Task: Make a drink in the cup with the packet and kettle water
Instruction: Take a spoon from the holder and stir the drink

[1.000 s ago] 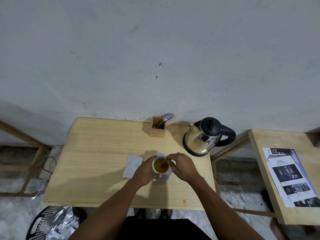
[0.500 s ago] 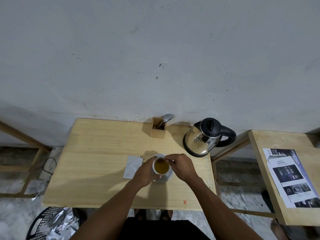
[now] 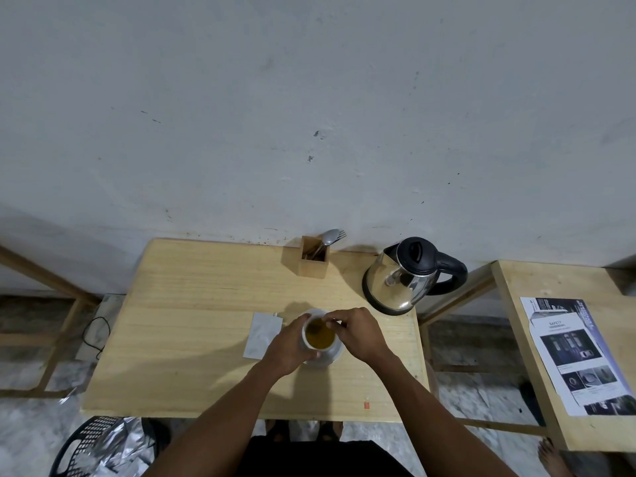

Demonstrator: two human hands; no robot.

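Fingers of left hand curl round white cup, amber liquid inside; right hand fingertips pinched together above rim.

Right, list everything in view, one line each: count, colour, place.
table: one, light wood, centre, against the wall
cup: one, white, amber drink inside, on the saucer
saucer: one, white, under the cup
packet: one, silvery, flat on the table left of the cup
kettle: one, steel with black lid and handle, table's right rear corner
holder: one, wooden, table's rear edge
spoon: one, metal, in the holder
fork: one, metal, in the holder
side table: one, light wood, far right
printed sheets: a few, dark pictures on white, on the side table
basket: one, black, floor, lower left
foil: crumpled, silver, in the basket
left hand: grips the cup's side
right hand: fingers pinched over the cup's rim; what they pinch is too small to tell
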